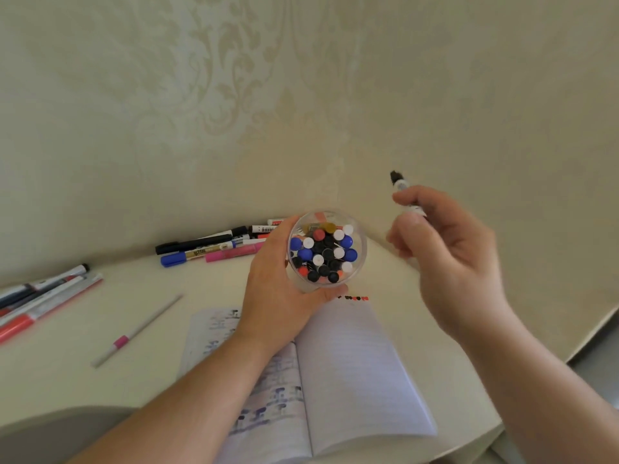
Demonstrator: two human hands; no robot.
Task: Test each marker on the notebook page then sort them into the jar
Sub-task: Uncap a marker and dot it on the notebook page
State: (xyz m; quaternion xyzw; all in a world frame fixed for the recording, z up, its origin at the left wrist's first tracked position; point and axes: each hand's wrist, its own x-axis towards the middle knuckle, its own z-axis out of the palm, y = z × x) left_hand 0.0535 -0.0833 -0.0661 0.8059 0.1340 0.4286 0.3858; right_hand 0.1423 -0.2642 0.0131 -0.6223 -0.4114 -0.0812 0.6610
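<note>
Holding 1 jar (326,251): left hand (279,293) | 1 marker (403,192): right hand (445,256)

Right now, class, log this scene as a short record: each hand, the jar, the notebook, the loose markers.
left hand: grips the jar
jar: clear, held above the notebook, packed with capped markers
right hand: holds a black-tipped marker, raised
notebook: open on the table, left page marked
loose markers: by the wall, more at the left edge

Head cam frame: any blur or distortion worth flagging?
Head view: right hand and its marker are motion-blurred; jar in the left hand is fairly sharp; wide-angle bends the table edge; lighting soft, no glare.
</note>
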